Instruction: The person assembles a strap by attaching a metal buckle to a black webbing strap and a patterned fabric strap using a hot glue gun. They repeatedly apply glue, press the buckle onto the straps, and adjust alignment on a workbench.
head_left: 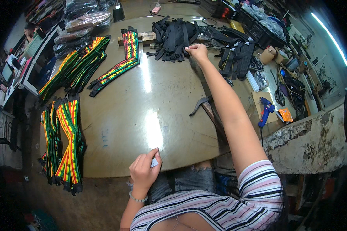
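My right hand (197, 51) reaches to the far side of the table, its fingers pinched at the right edge of a heap of black straps (176, 38). Whether a strap is between the fingertips I cannot make out. Close to my body, above the table's front edge, my left hand (145, 168) is closed around a small white piece (154, 163), perhaps a tag; most of it is hidden by the fingers. Left of the black heap lies a bent, patterned strap (129, 57) in red, yellow and green with black ends.
Bundles of patterned straps (75, 63) lie at the far left, with more straps (68, 142) hanging over the left edge. A hammer-like tool (204, 106) rests under my right forearm. To the right are a blue glue gun (266, 111), further black straps (239, 57) and a black crate (254, 29).
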`<state>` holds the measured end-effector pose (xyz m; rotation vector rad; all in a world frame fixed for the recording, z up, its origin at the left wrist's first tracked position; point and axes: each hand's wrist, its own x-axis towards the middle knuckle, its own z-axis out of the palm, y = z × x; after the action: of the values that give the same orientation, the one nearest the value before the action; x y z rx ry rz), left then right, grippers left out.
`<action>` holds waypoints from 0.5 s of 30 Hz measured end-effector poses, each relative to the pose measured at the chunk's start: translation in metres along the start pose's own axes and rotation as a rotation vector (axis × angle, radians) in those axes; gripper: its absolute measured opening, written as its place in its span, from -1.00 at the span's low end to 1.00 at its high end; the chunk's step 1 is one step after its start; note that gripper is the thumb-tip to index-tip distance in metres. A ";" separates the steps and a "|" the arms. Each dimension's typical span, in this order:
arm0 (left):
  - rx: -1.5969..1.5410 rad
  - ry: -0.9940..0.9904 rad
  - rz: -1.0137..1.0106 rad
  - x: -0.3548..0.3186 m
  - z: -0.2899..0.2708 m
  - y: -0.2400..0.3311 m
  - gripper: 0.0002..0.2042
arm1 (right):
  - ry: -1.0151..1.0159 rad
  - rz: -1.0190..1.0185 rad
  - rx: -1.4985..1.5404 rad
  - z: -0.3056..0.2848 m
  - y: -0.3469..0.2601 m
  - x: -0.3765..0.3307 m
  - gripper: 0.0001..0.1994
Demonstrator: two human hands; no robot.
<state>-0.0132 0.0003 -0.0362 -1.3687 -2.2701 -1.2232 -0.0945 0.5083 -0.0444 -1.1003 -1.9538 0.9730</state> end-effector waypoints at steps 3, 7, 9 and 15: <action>0.011 0.018 0.027 0.000 0.000 0.000 -0.86 | 0.000 -0.080 -0.208 -0.016 -0.016 -0.014 -0.77; -0.003 0.048 0.009 -0.001 0.001 0.002 -0.85 | 0.090 -0.356 -0.753 -0.041 -0.047 -0.043 -0.86; -0.019 0.014 -0.047 -0.001 -0.002 0.004 -0.84 | 0.122 -0.535 -0.844 -0.050 -0.066 -0.063 -0.84; -0.596 0.023 -0.587 0.022 -0.016 -0.005 -0.75 | -0.777 0.437 0.800 -0.057 -0.103 -0.210 -0.84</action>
<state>-0.0326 0.0016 -0.0164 -0.8076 -2.4853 -2.2213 -0.0006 0.2992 0.0301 -0.7090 -1.5387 2.4297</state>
